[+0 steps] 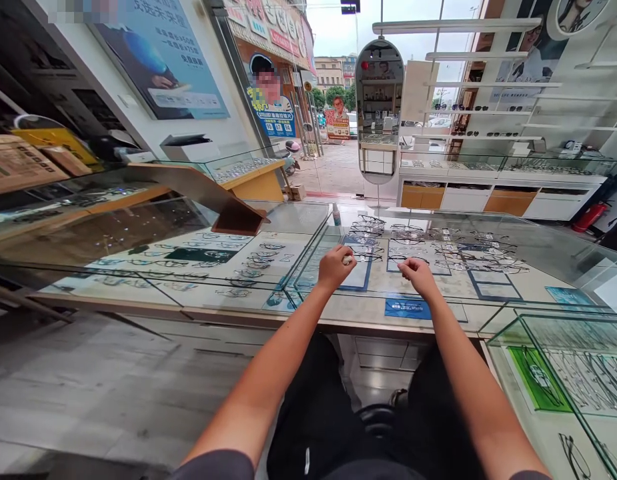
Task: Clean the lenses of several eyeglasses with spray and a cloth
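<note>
My left hand (337, 268) is closed above the glass counter, its fingers curled around a small pale thing (347, 260) too little to name. Close by its fingertips is a dark-rimmed pair of glasses (367, 256); whether the hand touches it cannot be told. To the right, my right hand (417, 275) is pinched, thumb against fingers, and what lies between them is hidden. A thin dark eyeglass frame (407, 259) shows just behind those fingers. Beyond both hands, several more eyeglass frames (475, 257) stand in rows.
A blue printed card (407, 307) lies near the counter's front edge. A small bottle (336, 215) stands at the back. On the right is a glass case (533, 333) of glasses; on the left, a brown wooden stand (238, 215). An oval mirror (379, 110) rises beyond.
</note>
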`<state>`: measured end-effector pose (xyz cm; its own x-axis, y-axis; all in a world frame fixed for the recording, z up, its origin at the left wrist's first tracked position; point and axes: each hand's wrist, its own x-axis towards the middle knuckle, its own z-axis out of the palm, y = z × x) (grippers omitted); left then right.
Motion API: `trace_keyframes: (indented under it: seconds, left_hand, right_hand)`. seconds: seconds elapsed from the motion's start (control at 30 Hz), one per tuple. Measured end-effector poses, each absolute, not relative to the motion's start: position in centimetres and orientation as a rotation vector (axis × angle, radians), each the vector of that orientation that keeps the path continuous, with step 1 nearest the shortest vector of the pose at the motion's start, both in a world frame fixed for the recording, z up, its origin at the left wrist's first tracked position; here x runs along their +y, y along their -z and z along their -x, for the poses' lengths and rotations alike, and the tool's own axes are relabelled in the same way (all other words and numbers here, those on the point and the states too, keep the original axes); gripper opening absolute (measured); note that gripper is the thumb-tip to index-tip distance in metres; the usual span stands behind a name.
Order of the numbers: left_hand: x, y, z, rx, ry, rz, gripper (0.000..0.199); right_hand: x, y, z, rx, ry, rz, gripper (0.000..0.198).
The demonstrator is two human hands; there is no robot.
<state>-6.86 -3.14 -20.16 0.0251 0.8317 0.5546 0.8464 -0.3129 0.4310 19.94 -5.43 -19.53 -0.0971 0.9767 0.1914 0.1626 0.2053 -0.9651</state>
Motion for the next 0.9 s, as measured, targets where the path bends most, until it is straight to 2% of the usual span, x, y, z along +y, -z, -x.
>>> trace_keyframes:
  seconds: [0.7, 0.77, 0.9]
  left_hand:
    - [-3.1, 21.0, 7.3, -1.698, 1.275, 2.199, 0.009]
    - [-3.3, 21.0, 7.2, -1.688, 1.271, 2.209, 0.010]
    - [-4.1, 21.1, 7.1, -1.666, 1.240, 2.253, 0.012]
  right_hand:
    - [-5.8, 20.2, -19.5, -1.563, -1.006, 1.175, 0.039]
    - [-5.8, 20.1, -19.4, -1.576, -0.997, 1.179, 0.041]
    - [-6.1, 19.9, -19.3, -1.624, -1.014, 1.180, 0.059]
